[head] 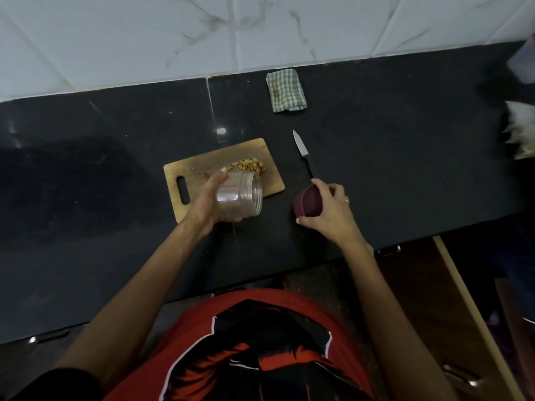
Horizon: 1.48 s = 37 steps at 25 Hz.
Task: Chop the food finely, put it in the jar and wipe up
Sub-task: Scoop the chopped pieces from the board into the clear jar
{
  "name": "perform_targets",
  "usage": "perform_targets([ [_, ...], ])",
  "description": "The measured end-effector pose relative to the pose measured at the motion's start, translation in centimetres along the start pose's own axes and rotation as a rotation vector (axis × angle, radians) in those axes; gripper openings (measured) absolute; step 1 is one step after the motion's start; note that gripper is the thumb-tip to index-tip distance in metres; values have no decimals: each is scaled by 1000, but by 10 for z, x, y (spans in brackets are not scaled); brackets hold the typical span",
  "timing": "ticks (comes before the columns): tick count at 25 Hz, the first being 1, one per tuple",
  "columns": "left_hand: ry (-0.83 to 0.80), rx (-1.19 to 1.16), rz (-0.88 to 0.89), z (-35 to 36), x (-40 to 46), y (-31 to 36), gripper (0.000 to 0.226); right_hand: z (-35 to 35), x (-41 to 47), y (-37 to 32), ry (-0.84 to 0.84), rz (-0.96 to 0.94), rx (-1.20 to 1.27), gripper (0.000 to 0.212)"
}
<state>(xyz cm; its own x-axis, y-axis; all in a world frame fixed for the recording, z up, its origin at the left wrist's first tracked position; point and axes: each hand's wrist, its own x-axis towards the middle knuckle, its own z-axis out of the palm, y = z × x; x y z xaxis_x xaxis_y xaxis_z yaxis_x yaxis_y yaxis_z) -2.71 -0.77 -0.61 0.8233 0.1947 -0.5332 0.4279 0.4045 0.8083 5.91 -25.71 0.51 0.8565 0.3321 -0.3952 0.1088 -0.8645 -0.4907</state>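
Left hand point(212, 198) wrapped round clear jar point(240, 198), tipped on its side above wooden chopping board point(185, 172), mouth aimed up-right at chopped food point(247, 165) just beyond the rim. Right hand point(327, 208) clasping maroon lid point(307, 205), near knife point(303, 153).

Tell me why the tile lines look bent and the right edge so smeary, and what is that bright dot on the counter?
Head view: the wide-angle lens bows the wall tiles; the pale things at the right edge are blurred; the dot is lamp glare on the glossy black counter; the jar and knife are fairly sharp.
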Motion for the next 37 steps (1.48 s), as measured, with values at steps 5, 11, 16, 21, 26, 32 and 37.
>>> perform_targets([
  [5,16,-15,-12,10,-6,-2,54,12,-3,14,-37,26,-212,102],
  [11,18,-13,5,8,-7,-1,63,8,-3,1,-13,-6,-188,94],
  [16,-28,-74,39,-1,-5,5,62,-7,-1,-52,-41,-258,310,79],
  [21,-46,-217,71,-13,-9,13,60,12,14,-115,-249,-432,357,106],
  [26,105,-194,167,-38,-16,17,54,30,41,-150,-204,-490,265,108],
  [32,253,606,389,-66,-20,16,104,30,66,-185,-120,-575,-52,104],
  [37,373,612,507,-62,-5,7,102,39,66,-196,-268,-609,-40,104],
])
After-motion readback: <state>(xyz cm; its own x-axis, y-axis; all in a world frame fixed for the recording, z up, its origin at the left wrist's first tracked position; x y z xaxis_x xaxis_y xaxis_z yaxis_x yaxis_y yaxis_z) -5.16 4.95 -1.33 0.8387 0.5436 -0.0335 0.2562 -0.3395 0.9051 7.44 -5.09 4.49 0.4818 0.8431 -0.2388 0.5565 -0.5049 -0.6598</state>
